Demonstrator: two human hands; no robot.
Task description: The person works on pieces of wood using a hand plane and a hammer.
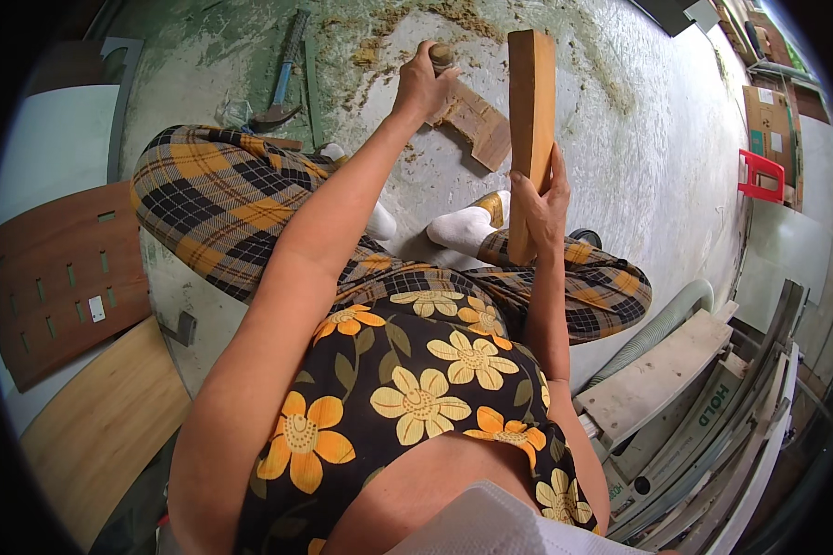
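My left hand [419, 91] is closed around an upright wooden handle [441, 57], whose round end shows above the fist. Its lower end is hidden, so I cannot tell what tool it belongs to. Under and beside that fist, a brown wooden board [481, 129] with a notched edge lies on the floor. A long, thick wooden block [533, 102] stands up from my right hand [544, 205], which grips it near its lower end. The block is tilted slightly and apart from the handle.
On the floor to the left lie a blue-handled hammer [283, 83] and a thin green strip [312, 88]. Wood shavings [379, 42] are scattered ahead. Brown panels [69, 277] lean at the left. Long boards [662, 370], a grey hose [676, 319] and a red stool [761, 176] are at the right.
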